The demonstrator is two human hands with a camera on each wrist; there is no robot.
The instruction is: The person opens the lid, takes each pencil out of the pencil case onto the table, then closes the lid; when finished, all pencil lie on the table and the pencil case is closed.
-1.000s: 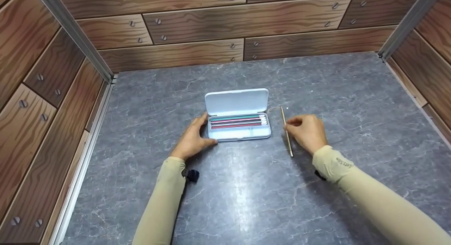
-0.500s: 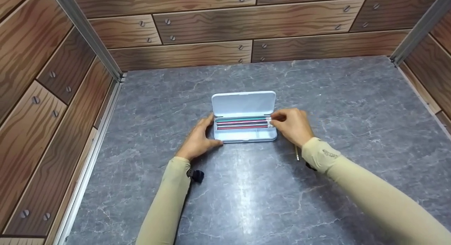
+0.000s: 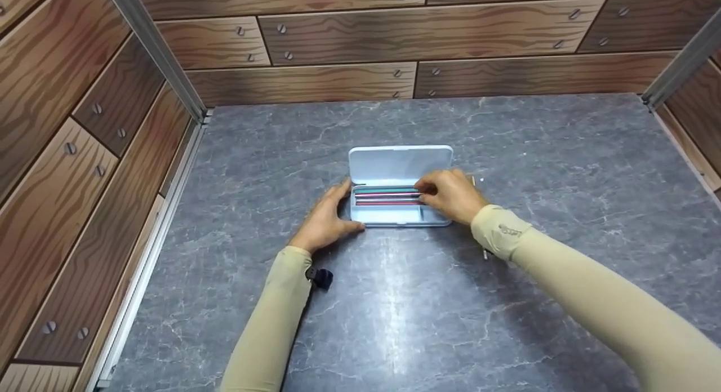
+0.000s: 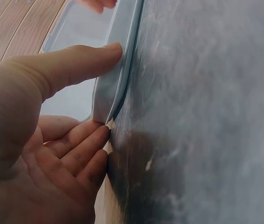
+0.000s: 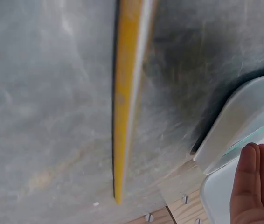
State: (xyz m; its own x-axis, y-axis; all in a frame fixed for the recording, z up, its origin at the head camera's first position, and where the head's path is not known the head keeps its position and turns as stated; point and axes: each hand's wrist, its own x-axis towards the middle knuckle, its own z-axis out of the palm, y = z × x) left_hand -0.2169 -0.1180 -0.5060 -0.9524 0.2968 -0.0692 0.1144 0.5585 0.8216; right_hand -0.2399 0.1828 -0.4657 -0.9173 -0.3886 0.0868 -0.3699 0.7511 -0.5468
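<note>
A pale blue pencil case (image 3: 401, 164) stands with its lid raised in the head view. Several coloured pencils (image 3: 386, 194) lie side by side in its rear compartment. My left hand (image 3: 326, 220) grips the case's left end, thumb along the front wall and fingers round the far side. My right hand (image 3: 453, 195) is over the right ends of the pencils, thumb and forefinger apart; the eraser ends are covered by it. The right wrist view has its fingers (image 5: 248, 172) straight above the case. A yellow-gold pencil (image 5: 126, 88) lies on the table beside the case, mostly hidden under the right hand and wrist in the head view.
The grey marbled tabletop (image 3: 270, 155) is bounded by wood-patterned panels (image 3: 338, 40) at the back and sides. A metal rail (image 3: 152, 234) runs along the left edge. A small white speck (image 5: 96, 204) lies near the pencil's tip.
My right hand has let go of the gold pencil on the table and moved left, over the pencils in the case. My left hand keeps its hold; the head view has shifted slightly.
</note>
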